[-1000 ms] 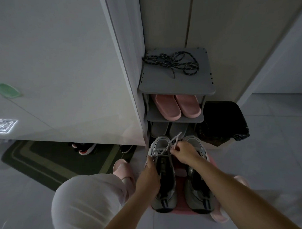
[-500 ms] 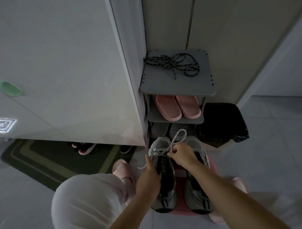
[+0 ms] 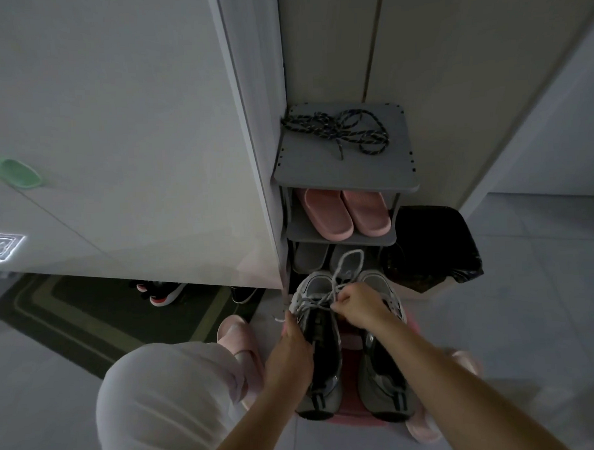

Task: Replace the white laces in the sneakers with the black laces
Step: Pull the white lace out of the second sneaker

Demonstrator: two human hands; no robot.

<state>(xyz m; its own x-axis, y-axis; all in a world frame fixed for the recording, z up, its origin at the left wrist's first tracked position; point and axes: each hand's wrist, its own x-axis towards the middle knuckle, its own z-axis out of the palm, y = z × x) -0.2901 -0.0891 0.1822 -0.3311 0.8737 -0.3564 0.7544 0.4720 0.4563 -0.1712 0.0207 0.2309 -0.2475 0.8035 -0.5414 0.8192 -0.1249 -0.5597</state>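
Both sneakers sit side by side, toes toward me, on a low pink support [image 3: 353,422] on the floor in front of the shoe rack [image 3: 347,171]. I judge that puts the eyelets within easy reach of both arms. The left hand [image 3: 288,356] is curled over the outer flank of the left sneaker [image 3: 322,365], fingers wrapped on its side. I read this as bracing the shoe so that it does not slide while the lace is pulled. The right hand [image 3: 357,307] is closed to a narrow pinch at the top of the tongue, holding the white lace [image 3: 339,268], which loops up and away on the far side of it. The right sneaker [image 3: 383,376] lies untouched just beside it, partly under that forearm. The black laces [image 3: 334,132] lie in a loose tangle on the rack's top shelf, well apart and far from both hands, waiting until the eyelets are free. By my reckoning the unlacing is at an early stage.
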